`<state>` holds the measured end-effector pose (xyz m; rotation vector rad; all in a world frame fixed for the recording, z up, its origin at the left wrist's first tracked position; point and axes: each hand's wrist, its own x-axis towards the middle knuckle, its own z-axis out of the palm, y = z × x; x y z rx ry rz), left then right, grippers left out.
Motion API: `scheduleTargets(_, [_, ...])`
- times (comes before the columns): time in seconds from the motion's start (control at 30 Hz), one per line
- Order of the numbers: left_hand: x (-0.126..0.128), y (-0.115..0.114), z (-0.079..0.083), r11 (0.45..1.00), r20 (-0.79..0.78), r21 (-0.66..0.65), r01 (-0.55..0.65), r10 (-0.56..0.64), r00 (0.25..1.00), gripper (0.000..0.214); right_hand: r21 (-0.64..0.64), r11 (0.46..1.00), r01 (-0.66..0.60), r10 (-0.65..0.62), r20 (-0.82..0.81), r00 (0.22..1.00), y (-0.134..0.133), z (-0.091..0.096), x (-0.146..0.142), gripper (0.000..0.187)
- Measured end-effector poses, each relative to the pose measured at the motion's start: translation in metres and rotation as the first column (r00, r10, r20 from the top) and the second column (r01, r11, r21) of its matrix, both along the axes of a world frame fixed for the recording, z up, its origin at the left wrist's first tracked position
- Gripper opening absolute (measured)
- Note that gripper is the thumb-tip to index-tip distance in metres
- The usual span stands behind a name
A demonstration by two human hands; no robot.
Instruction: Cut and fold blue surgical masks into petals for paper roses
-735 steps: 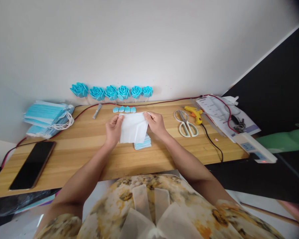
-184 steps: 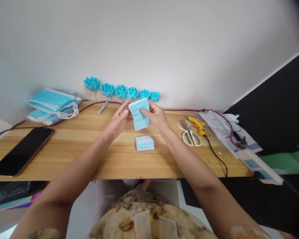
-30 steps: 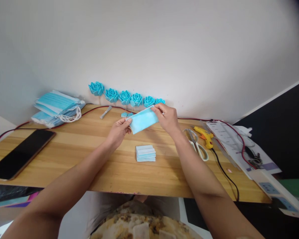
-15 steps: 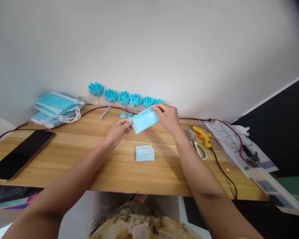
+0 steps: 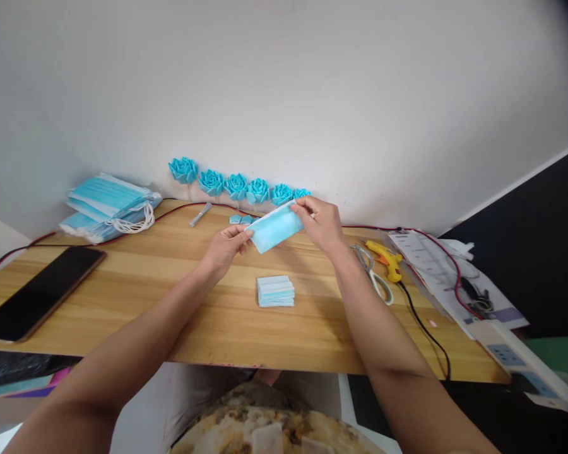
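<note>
Above the table, a light blue piece of face mask fabric (image 5: 277,228) is stretched at a slant between both hands. My left hand (image 5: 224,249) pinches its lower left end. Its upper right corner is gripped between the thumb and fingers of my right hand (image 5: 319,221). A white edge shows along the top of the fabric. Below the hands, a small stack of pale blue and white mask pieces (image 5: 276,291) lies on the wooden table (image 5: 218,334). Small folded blue pieces (image 5: 236,219) lie behind the fabric, partly hidden by it.
Several blue fabric roses (image 5: 236,186) on sticks line the wall. Packed face masks (image 5: 106,202) and a phone (image 5: 42,293) lie at left. At right are scissors (image 5: 375,277), a yellow glue gun (image 5: 387,260) with a black cable, papers (image 5: 421,258) and a power strip (image 5: 525,366).
The fabric's face has tipped slightly, and more of its white upper edge shows. Both hands keep their hold in nearly the same place.
</note>
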<state>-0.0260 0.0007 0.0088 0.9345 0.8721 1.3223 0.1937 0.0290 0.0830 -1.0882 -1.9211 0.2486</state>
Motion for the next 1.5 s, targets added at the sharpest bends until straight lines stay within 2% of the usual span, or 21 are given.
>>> scheduleTargets(0.63, [-0.0007, -0.0025, -0.0018, 0.997, -0.042, -0.035, 0.066, -0.067, 0.997, 0.048, -0.019, 1.000, 0.022, -0.023, -0.051, 0.998, -0.0018, 0.0024, -0.0012, 0.026])
scheduleTargets(0.8, [0.0000, -0.0041, 0.0004, 0.988, 0.038, -0.101, 0.121, -0.118, 0.992, 0.051, 0.064, 0.998, 0.018, -0.019, 0.002, 1.000, -0.0026, 0.0016, -0.0018, 0.029])
scheduleTargets(0.93, [0.0010, -0.0057, 0.0014, 0.978, 0.134, -0.071, 0.198, -0.187, 0.973, 0.044, 0.139, 0.990, 0.022, -0.031, 0.059, 0.998, -0.0033, 0.0000, -0.0024, 0.031])
scheduleTargets(1.13, [0.0004, -0.0054, -0.0016, 0.963, 0.158, -0.029, 0.267, -0.259, 0.953, 0.040, 0.183, 0.982, 0.047, -0.057, 0.049, 0.997, -0.0039, -0.0020, -0.0032, 0.030])
scheduleTargets(1.4, [-0.0001, -0.0042, -0.0030, 0.961, 0.114, -0.012, 0.277, -0.274, 0.955, 0.042, 0.207, 0.977, 0.042, -0.050, 0.035, 0.998, -0.0081, 0.0008, -0.0051, 0.029])
scheduleTargets(1.5, [-0.0006, -0.0024, -0.0054, 0.970, 0.008, -0.005, 0.241, -0.241, 0.970, 0.041, 0.157, 0.987, 0.019, -0.029, 0.062, 0.998, -0.0081, 0.0012, -0.0042, 0.029])
